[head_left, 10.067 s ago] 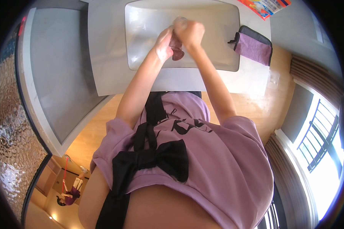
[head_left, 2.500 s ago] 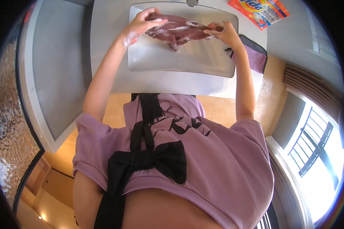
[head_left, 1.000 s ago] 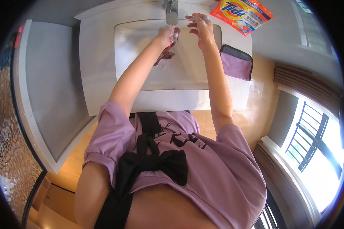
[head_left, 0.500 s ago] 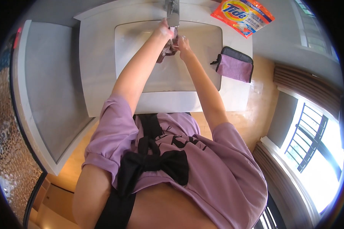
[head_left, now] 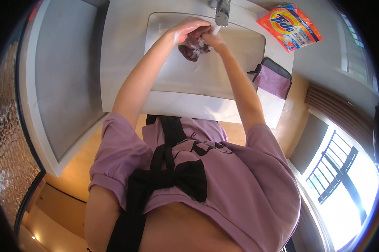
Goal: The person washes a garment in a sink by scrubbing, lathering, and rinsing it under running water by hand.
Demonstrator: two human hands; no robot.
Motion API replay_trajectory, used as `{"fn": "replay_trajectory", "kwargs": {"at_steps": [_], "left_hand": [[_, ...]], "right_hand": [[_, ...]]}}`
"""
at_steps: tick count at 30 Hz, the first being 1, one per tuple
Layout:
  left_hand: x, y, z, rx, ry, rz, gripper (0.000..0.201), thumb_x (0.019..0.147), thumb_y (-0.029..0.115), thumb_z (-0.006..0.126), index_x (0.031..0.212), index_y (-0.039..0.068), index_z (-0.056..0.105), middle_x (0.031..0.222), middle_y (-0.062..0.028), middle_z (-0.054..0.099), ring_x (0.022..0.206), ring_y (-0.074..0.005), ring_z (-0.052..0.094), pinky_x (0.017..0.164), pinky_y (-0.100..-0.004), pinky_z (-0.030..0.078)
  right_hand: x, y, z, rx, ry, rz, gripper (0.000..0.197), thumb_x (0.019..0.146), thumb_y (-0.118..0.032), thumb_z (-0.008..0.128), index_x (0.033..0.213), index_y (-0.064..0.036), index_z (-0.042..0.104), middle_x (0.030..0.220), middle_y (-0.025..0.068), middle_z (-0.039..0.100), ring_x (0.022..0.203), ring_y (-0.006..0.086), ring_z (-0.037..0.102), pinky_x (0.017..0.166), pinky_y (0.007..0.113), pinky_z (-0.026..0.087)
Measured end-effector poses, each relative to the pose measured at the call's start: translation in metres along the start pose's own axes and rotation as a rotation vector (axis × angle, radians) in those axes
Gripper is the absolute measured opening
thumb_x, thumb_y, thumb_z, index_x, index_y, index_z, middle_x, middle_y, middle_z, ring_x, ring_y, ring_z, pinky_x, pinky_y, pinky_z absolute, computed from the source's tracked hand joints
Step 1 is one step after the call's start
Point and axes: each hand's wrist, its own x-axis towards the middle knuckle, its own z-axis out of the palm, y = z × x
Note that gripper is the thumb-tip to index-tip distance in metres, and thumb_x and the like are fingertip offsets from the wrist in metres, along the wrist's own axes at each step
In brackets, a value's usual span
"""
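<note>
Both of my hands are in the sink basin (head_left: 189, 80), just below and left of the metal faucet (head_left: 222, 16), where water runs. A wet, dark reddish-brown cloth (head_left: 192, 49) is bunched between them, with a little white foam on it. My left hand (head_left: 188, 28) curves over the cloth from the left and top, fingers reaching toward the faucet. From the right, my right hand (head_left: 213, 40) grips the cloth's edge close to the water stream. Parts of the fingers are hidden by the cloth.
An orange detergent bag (head_left: 288, 27) lies on the counter right of the faucet. Below it, a folded purple cloth with dark edging (head_left: 273, 80) rests near the counter's right edge. A grey panel with a pale frame (head_left: 67, 80) stands to the left, and a window (head_left: 336, 168) is at lower right.
My hands have shifted left of the faucet, and the cloth, which hung down between them, is now gathered into a bunch. The whole view has swung, moving the sink rightward in the picture.
</note>
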Motion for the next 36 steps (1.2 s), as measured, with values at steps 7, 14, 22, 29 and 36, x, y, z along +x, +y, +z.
{"fn": "replay_trajectory", "kwargs": {"at_steps": [7, 14, 22, 29, 36], "left_hand": [[0.003, 0.002, 0.037, 0.103, 0.053, 0.327, 0.027, 0.080, 0.026, 0.055, 0.098, 0.006, 0.052, 0.091, -0.0047, 0.055, 0.085, -0.0143, 0.052, 0.067, -0.0291, 0.045], [0.021, -0.004, 0.050, -0.044, 0.107, 0.242, 0.019, 0.080, 0.018, 0.051, 0.095, 0.008, 0.055, 0.089, -0.0002, 0.056, 0.084, -0.0107, 0.052, 0.070, -0.0263, 0.043], [0.049, -0.032, 0.057, -0.245, -0.146, 0.055, 0.024, 0.084, 0.015, 0.044, 0.099, -0.002, 0.050, 0.097, -0.0092, 0.057, 0.083, -0.0171, 0.056, 0.073, -0.0300, 0.047], [0.121, -0.045, 0.076, -0.594, 0.374, 0.000, 0.016, 0.077, 0.022, 0.058, 0.075, 0.007, 0.053, 0.067, -0.0012, 0.051, 0.053, -0.0125, 0.047, 0.043, -0.0301, 0.035], [0.169, -0.027, 0.068, -1.000, 0.217, 0.213, 0.019, 0.078, 0.026, 0.056, 0.078, 0.008, 0.052, 0.073, -0.0020, 0.052, 0.061, -0.0127, 0.050, 0.049, -0.0302, 0.039]], "right_hand": [[-0.053, 0.021, -0.083, 0.069, -0.020, 0.035, 0.021, 0.068, -0.012, 0.060, 0.086, -0.0003, 0.061, 0.079, 0.0036, 0.059, 0.075, 0.0119, 0.053, 0.070, 0.025, 0.040], [-0.086, 0.005, -0.110, -0.023, 0.240, -0.057, 0.022, 0.071, -0.015, 0.063, 0.088, -0.0013, 0.059, 0.075, 0.0009, 0.058, 0.065, 0.0071, 0.050, 0.059, 0.021, 0.041], [-0.078, -0.103, -0.096, -0.259, 0.567, -0.715, 0.026, 0.075, -0.011, 0.054, 0.101, -0.0099, 0.055, 0.089, 0.0071, 0.058, 0.075, 0.0187, 0.055, 0.064, 0.026, 0.044], [-0.062, -0.153, -0.103, -0.647, 0.575, -0.682, 0.033, 0.071, -0.004, 0.043, 0.103, -0.0060, 0.052, 0.106, 0.0122, 0.052, 0.096, 0.0316, 0.046, 0.084, 0.040, 0.037], [-0.060, -0.163, -0.086, -0.651, 0.619, -0.659, 0.030, 0.066, -0.001, 0.045, 0.094, -0.0052, 0.054, 0.096, 0.0116, 0.055, 0.089, 0.0318, 0.047, 0.077, 0.039, 0.040]]}}
